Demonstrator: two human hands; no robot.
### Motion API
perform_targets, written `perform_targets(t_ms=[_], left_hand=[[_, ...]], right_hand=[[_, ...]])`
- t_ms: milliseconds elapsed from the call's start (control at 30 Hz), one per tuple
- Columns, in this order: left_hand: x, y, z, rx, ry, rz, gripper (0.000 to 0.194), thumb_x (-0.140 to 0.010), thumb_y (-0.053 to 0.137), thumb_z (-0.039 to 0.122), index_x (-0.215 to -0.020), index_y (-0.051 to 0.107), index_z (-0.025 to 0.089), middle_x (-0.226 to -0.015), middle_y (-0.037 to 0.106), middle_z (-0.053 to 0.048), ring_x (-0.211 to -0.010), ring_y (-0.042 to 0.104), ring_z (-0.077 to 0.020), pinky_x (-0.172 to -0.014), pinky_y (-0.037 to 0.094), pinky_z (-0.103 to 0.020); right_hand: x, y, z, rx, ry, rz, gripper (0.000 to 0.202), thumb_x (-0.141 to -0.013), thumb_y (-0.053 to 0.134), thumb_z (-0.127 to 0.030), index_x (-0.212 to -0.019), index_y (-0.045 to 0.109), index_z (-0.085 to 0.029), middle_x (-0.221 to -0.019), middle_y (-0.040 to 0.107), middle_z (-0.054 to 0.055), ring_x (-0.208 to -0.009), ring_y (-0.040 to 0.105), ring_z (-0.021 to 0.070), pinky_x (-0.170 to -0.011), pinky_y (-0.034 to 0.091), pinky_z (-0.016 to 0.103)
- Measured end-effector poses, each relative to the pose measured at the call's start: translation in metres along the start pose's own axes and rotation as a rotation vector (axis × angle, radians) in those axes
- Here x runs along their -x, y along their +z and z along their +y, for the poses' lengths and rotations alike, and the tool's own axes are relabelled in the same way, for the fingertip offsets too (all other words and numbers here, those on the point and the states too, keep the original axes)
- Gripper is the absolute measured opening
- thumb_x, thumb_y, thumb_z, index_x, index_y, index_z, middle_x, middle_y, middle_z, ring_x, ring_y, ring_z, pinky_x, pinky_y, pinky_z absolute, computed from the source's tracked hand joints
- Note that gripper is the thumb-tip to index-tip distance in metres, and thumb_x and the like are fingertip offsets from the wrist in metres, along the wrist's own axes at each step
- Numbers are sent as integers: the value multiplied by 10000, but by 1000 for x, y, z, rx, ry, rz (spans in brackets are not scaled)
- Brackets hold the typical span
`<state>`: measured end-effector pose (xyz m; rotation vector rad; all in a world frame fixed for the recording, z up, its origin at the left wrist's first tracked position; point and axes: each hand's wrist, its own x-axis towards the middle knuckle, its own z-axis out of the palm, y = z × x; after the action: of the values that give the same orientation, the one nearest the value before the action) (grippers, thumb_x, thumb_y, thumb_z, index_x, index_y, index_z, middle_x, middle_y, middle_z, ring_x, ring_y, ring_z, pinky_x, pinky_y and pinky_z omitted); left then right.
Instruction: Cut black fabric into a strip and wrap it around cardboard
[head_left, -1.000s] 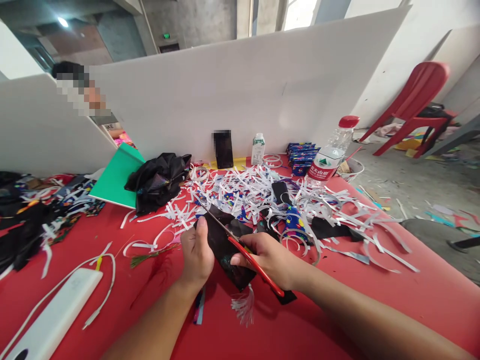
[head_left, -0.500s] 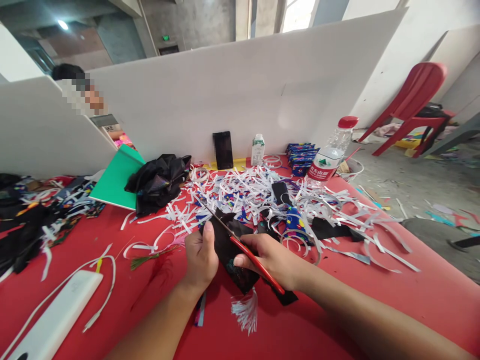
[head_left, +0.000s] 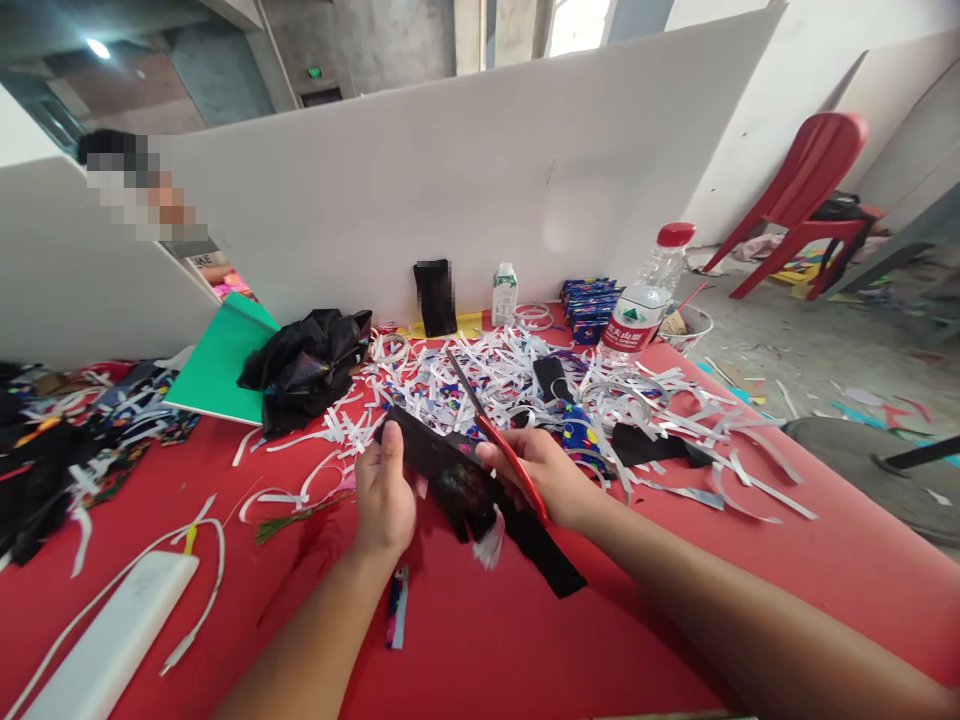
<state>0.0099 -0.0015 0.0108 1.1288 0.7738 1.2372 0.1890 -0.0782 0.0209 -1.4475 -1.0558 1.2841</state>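
My left hand [head_left: 386,490] pinches a piece of black fabric [head_left: 420,447] between thumb and fingers. In my right hand [head_left: 544,475] are red-handled scissors [head_left: 512,462], their blades pointing up and to the left, above the fabric. A dark shiny part with a white fringe [head_left: 489,540] hangs between my hands. Below my right hand a black strip [head_left: 547,555] slants down to the right; whether it joins the held fabric is unclear. White paper and fabric scraps [head_left: 487,375] are heaped just beyond my hands.
On the red table [head_left: 465,640] are crumpled black fabric [head_left: 311,360], a green board [head_left: 229,360], a power bank [head_left: 116,635] with a cable, a carton [head_left: 505,295] and a water bottle [head_left: 645,300]. A white partition [head_left: 360,200] stands behind. Another person shows at the upper left.
The black fabric has turned and spread out, with more of the strip showing at the lower right. The scissors have swung more upright, away from the fabric's left end. The camera view has shifted slightly.
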Motion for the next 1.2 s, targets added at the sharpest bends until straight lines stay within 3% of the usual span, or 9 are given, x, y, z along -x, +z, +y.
perform_targets(t_ms=[267,400,500,633,733,867,1000,1100,1200], left_hand=[[-17,-2,8,86,26,-94,369,-728,980,461,-830,751,190,-653,784,-16,-569,758,-158,-573,605,-214],[-17,-6,4,56,55,-165,279,-733,987,327,-892,791,209,-899,846,-36,-768,821,-189,-755,678,-292],[-12,-10,3,-195,370,-208,110,-864,879,200,-938,802,227,-1102,832,-50,-1024,812,-202,-878,669,-309],[-4,-13,4,-564,872,-183,273,-902,774,29,-1078,786,237,-1251,782,-63,-1165,760,-203,-962,657,-351],[-2,-14,6,-723,1009,-245,350,-894,749,-22,-1139,758,226,-1275,770,-77,-1163,757,-203,-989,655,-365],[-2,-12,6,-869,1059,-404,422,-941,619,-46,-1258,726,211,-1378,738,-113,-1262,729,-223,-1059,630,-380],[-1,-10,2,-716,863,-387,464,-1003,539,55,-1401,684,245,-1491,682,-124,-1324,700,-267,-1098,602,-429],[0,-5,-2,-333,336,-273,348,-1006,674,323,-1339,712,229,-1273,769,-137,-952,800,-243,-793,675,-346],[0,1,-1,-210,-173,-382,341,-819,895,430,-1015,785,174,-748,766,-56,-511,662,-159,-436,517,-233]], right_hand=[[-12,-5,4,-274,-164,136,537,-666,976,-545,-876,618,-205,-577,618,-54,-445,599,141,-425,420,235],[-14,-3,5,-483,-232,198,533,-633,1014,-473,-930,670,-193,-787,746,-1,-569,705,158,-559,573,282],[-17,-5,7,-536,-224,331,557,-664,994,-511,-1027,728,-183,-819,759,10,-625,728,162,-593,593,283],[-21,-8,11,-513,-228,316,489,-733,944,-550,-960,739,-169,-762,779,38,-495,633,127,-486,527,261],[-19,-4,12,-525,-234,120,489,-720,944,-557,-930,723,-175,-820,812,56,-426,576,98,-428,478,246],[-16,3,10,-448,-205,3,484,-644,1002,-467,-884,695,-179,-593,669,-46,-422,579,107,-411,399,210],[-15,2,6,-448,-222,120,516,-631,994,-498,-858,645,-193,-551,608,-75,-414,514,90,-422,390,219],[-15,-2,3,-401,-235,194,513,-667,967,-535,-868,627,-208,-549,599,-76,-416,488,90,-433,405,232],[-12,-5,1,-319,-243,165,506,-660,972,-524,-888,647,-210,-641,644,-55,-435,505,90,-428,401,235]])
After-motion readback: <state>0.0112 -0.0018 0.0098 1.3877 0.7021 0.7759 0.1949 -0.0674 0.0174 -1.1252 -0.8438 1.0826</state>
